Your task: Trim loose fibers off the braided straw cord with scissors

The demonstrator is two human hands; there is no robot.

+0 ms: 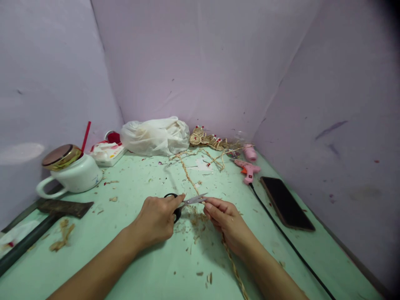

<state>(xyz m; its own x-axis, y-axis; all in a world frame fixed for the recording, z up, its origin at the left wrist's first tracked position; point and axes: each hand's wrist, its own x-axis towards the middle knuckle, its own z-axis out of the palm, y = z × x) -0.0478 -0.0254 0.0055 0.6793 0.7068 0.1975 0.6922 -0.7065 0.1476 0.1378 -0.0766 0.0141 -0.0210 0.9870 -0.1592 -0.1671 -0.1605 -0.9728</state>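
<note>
Black-handled scissors (pixel 194 200) are gripped in my left hand (pixel 158 216), the index finger laid along them toward the pivot. Their blades are slightly apart and point right, at a braided straw cord (pixel 189 177). My right hand (pixel 229 221) pinches that cord just beside the blade tips. From there the cord runs away toward the back of the table, and its other part (pixel 233 262) hangs below my right hand to the front edge. Small straw clippings (pixel 198 221) lie scattered under both hands.
Right: a pink glue gun (pixel 248 170) with a black cable, a phone (pixel 286 203), and a pink spool (pixel 250 152). Left: a white mug (pixel 79 173) with a lid, a hammer-like tool (pixel 65 207), a small box (pixel 108 154). Behind: a white plastic bag (pixel 156 135), woven straw pieces (pixel 208 139).
</note>
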